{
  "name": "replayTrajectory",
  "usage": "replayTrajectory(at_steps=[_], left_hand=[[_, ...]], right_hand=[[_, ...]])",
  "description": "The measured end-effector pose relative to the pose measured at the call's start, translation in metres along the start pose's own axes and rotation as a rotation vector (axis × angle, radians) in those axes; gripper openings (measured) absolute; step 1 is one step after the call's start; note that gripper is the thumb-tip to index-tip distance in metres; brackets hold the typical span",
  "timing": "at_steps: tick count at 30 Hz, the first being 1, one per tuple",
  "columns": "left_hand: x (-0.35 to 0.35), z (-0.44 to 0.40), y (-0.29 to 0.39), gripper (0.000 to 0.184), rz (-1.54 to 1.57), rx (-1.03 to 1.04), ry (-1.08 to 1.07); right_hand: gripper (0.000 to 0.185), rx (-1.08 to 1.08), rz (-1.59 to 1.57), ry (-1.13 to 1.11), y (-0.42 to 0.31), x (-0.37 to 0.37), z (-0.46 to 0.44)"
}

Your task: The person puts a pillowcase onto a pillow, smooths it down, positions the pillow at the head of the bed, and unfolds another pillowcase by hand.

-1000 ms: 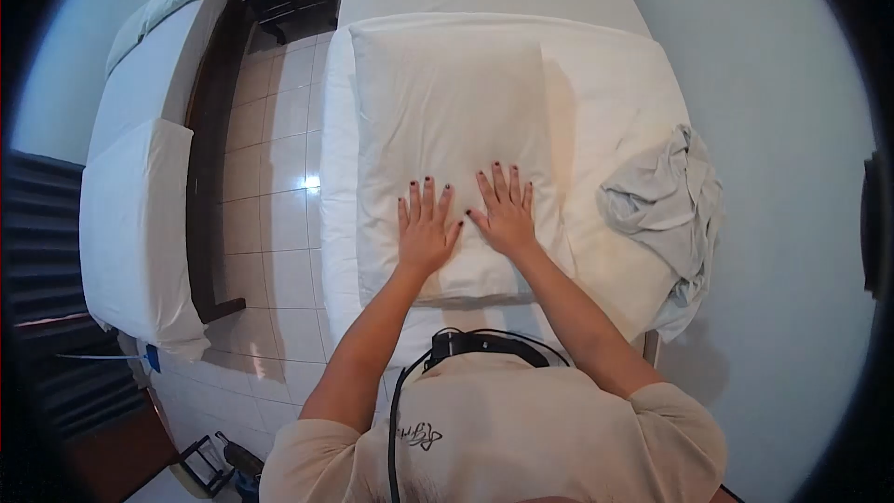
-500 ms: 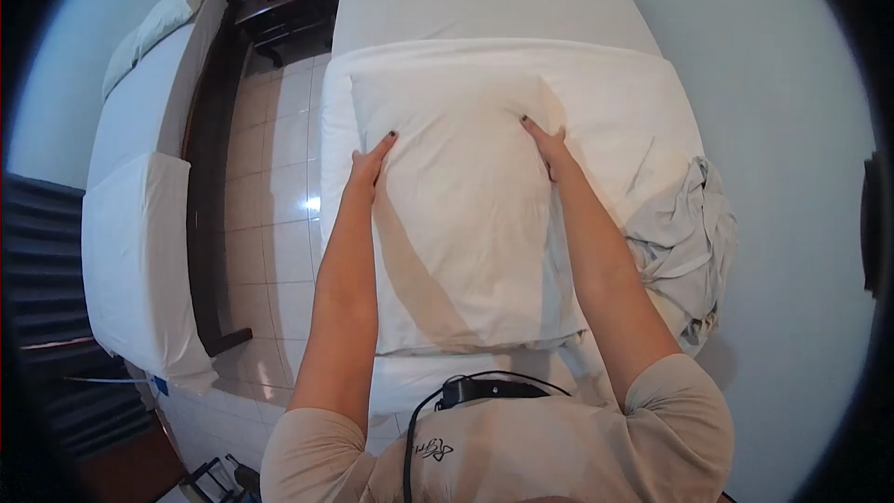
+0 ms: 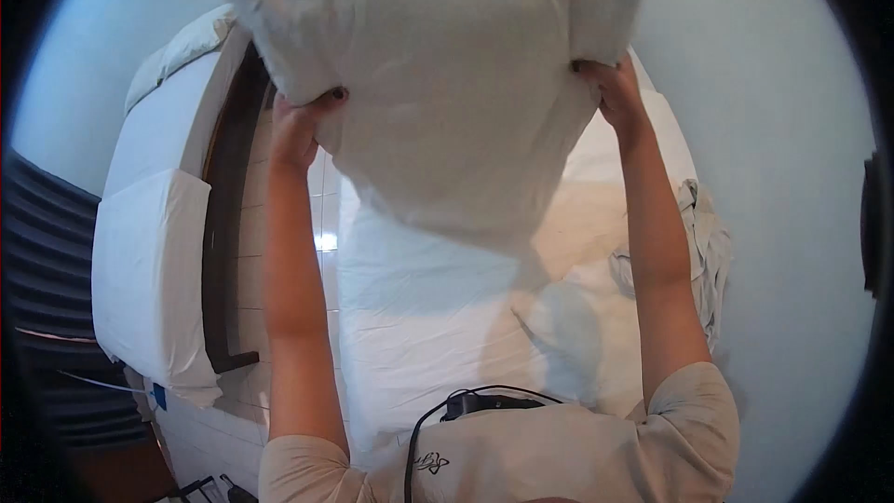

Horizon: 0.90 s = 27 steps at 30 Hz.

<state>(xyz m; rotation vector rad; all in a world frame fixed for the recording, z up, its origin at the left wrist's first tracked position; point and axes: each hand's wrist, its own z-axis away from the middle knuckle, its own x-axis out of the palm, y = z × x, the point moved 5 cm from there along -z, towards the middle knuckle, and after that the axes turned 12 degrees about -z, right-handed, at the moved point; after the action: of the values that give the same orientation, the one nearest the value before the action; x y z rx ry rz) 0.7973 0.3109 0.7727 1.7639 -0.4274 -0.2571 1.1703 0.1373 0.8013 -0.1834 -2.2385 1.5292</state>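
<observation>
A pillow [image 3: 456, 84] in a pale pillowcase is held up in front of me, its top cut off by the frame edge. My left hand [image 3: 303, 126] grips its left side, the thumb pressed on the near face and the fingers behind. On the opposite side, my right hand [image 3: 619, 93] holds it the same way, with the fingers partly hidden by cloth. Below hangs its lower end, clear of the bed [image 3: 419, 307], whose white sheet carries the pillow's shadow. The far part of the bed is hidden behind the pillow.
A crumpled grey-white cloth [image 3: 703, 261] lies at the bed's right edge near the wall [image 3: 782, 177]. To the left, past a strip of tiled floor [image 3: 251, 279], stands a second bed [image 3: 149, 251] with a dark wooden frame [image 3: 223, 224]. Dark curtains [image 3: 47, 242] hang at far left.
Both hands have lifted the pillow off the bed, up and away from me. It now covers the upper view, and the sheet where it lay is exposed.
</observation>
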Motion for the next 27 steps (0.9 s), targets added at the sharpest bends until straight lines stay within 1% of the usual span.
replayTrajectory(at_steps=[2, 3, 5, 7, 9, 10, 11, 12, 13, 14, 16, 17, 19, 20, 22, 23, 24, 26, 27], left_hand=[[-0.005, 0.027, 0.024, 0.056, -0.117, 0.15, 0.076], [-0.015, 0.042, 0.013, 0.049, -0.057, 0.103, 0.107], [-0.028, 0.083, -0.022, 0.046, -0.019, 0.028, 0.152], [-0.033, 0.138, -0.077, 0.042, -0.012, -0.084, 0.142], [-0.035, 0.195, -0.146, 0.039, -0.032, -0.225, 0.098], [-0.037, 0.226, -0.181, 0.037, -0.053, -0.292, 0.067], [-0.044, 0.254, -0.219, 0.036, -0.154, -0.323, -0.021], [-0.051, 0.282, -0.248, 0.034, -0.308, -0.313, -0.123], [-0.055, 0.309, -0.25, 0.032, -0.745, -0.209, -0.24], [-0.046, 0.332, -0.24, 0.039, -0.42, -0.644, -0.183], [-0.031, 0.359, -0.212, 0.054, -0.152, -1.077, 0.319], [-0.029, 0.365, -0.221, 0.054, -0.151, -1.087, 0.316], [-0.01, 0.36, -0.243, 0.062, -0.343, -0.848, -0.03], [-0.003, 0.356, -0.232, 0.062, -0.341, -0.857, -0.035], [0.013, 0.331, -0.184, 0.074, -0.214, -0.763, -0.016], [0.01, 0.325, -0.172, 0.08, -0.181, -0.679, 0.023], [0.008, 0.324, -0.159, 0.08, -0.183, -0.675, 0.028], [0.003, 0.326, -0.133, 0.078, 0.025, -0.537, 0.181], [-0.001, 0.333, -0.138, 0.076, -0.024, -0.602, 0.154]], right_hand=[[0.054, -0.038, 0.054, 0.021, 0.0, -0.015, 0.02], [0.054, -0.063, 0.108, 0.047, 0.011, -0.034, 0.033], [0.049, -0.278, 0.333, -0.052, 0.063, -0.071, 0.077], [0.042, -0.057, -0.277, -0.033, 0.11, -0.088, 0.147], [0.039, 0.068, -0.584, -0.005, 0.138, -0.094, 0.205], [0.031, -0.079, 0.072, -0.15, 0.138, -0.09, 0.228], [0.024, -0.216, 0.731, -0.295, 0.146, -0.083, 0.256], [0.022, -0.068, 0.744, -0.267, 0.17, -0.096, 0.286], [0.018, 0.331, 0.772, -0.169, 0.174, -0.096, 0.312], [0.026, 0.499, 0.638, -0.019, 0.19, -0.112, 0.327], [0.048, 0.53, 0.35, 0.252, 0.199, -0.111, 0.333], [0.048, 0.539, 0.354, 0.255, 0.2, -0.095, 0.334], [0.069, 0.457, 0.799, 0.273, 0.184, -0.059, 0.328], [0.069, 0.467, 0.802, 0.275, 0.182, -0.05, 0.328], [0.081, 0.553, 0.83, 0.22, 0.182, -0.037, 0.323], [0.067, 0.488, 0.719, 0.265, 0.168, -0.036, 0.315], [0.067, 0.483, 0.716, 0.262, 0.162, -0.036, 0.314], [0.054, 0.222, 0.359, 0.328, 0.141, -0.031, 0.324], [0.039, 0.245, 0.535, 0.308, 0.133, -0.024, 0.334]])
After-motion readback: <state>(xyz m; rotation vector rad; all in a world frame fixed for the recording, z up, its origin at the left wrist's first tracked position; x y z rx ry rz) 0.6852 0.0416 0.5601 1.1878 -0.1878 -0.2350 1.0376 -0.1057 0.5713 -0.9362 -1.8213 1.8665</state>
